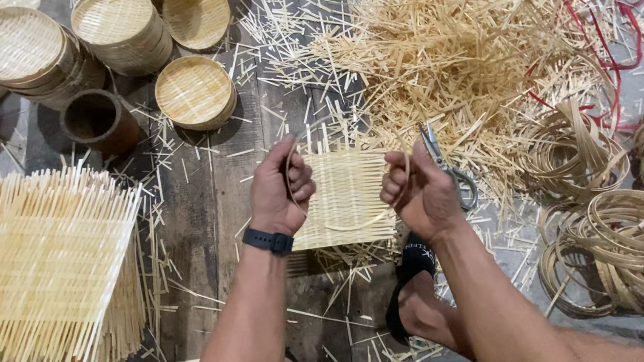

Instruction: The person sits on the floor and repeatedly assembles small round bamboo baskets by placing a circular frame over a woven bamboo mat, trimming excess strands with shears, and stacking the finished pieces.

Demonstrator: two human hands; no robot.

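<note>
Between the left hand (280, 188) and right hand (418, 191), both clamped on a bamboo hoop (363, 222), lies a woven mat (346, 194).

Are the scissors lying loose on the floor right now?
No, the scissors are held in the right hand along with a bamboo hoop.

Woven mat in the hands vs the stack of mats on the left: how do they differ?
The woven mat is single and lies flat between the left hand and right hand; the stack of mats is many layers, untouched. A thin bamboo hoop lies against the held mat; none on the stack. Both are pale bamboo weave with loose ends.
</note>
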